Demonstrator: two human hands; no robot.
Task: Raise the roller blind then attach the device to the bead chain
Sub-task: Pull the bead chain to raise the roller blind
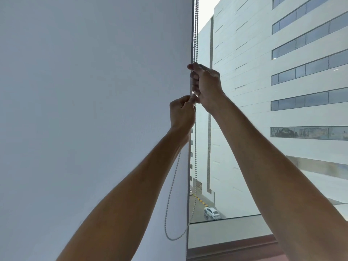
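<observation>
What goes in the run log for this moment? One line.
left hand: shut on bead chain | right hand: shut on bead chain, higher | device: not visible

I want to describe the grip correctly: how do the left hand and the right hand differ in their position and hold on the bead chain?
The right hand is higher on the bead chain; the left hand sits just below it. The right hand is wrapped around the chain in a fist, while the left hand seems to pinch it with fingertips. The slack loop hangs below the left hand, not the right. Both are closed on the chain, arms raised.
</observation>
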